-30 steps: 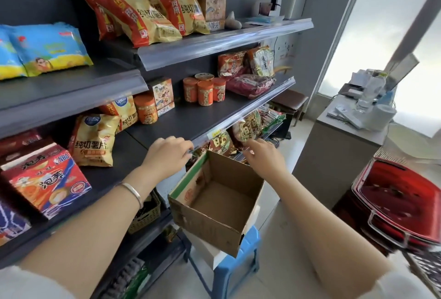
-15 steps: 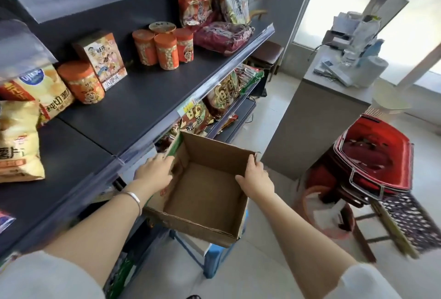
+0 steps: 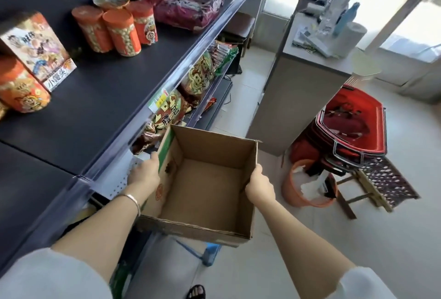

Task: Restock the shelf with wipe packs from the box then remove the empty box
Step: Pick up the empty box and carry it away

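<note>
The cardboard box (image 3: 205,191) is empty, not a wipe pack left in it, and it sits between my hands over the blue stool (image 3: 210,251), its far left corner close under the lip of the shelf (image 3: 167,79). My right hand (image 3: 259,186) has its fingers curled over the right rim. My left hand (image 3: 145,174) clasps the outside of the left wall, though I cannot see its thumb. I am holding it only by thin cardboard walls, so I reckon they could buckle and let it slip. Lifting straight up might catch that corner on the shelf lip or drag the snack bags (image 3: 167,115) out. Swinging right, I could knock the orange bucket (image 3: 307,201).
</note>
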Demonstrator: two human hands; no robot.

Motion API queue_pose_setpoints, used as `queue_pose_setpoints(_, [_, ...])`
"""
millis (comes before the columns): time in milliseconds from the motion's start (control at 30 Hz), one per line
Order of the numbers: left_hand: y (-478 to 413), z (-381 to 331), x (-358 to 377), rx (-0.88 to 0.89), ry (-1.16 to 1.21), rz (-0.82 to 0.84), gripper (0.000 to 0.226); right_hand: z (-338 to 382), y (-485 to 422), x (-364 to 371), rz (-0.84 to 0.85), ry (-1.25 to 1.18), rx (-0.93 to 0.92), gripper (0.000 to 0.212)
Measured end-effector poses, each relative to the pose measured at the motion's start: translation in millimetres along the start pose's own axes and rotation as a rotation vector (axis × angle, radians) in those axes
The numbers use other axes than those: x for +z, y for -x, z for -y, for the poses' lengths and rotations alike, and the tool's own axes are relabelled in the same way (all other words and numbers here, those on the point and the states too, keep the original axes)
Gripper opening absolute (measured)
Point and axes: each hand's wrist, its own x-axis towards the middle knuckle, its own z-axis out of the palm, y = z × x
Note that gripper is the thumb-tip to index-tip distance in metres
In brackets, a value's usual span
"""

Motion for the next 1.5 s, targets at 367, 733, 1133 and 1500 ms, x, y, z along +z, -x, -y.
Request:
queue_pose_setpoints(367, [8,-193,-52,0.376,0.012,-0.107,0.038,-141,-6,-117,-0.291,-0.194,0.208,0.057])
queue_pose_setpoints(733, [87,-443,-74,0.674,0.039,-0.173,0.044,-345,11,-249,-0.48,-0.392,0.359,0.062])
queue_pose_setpoints(1133, [140,-686,-53,0.985,0.084,-0.203,0.055,-529,1,-340,-0.621,-0.446,0.542,0.061])
queue_pose_setpoints(1500, [170,-953,-32,1.35,0.025,-0.152,0.039,-678,-34,-427,-0.697,-0.489,0.912,0.062])
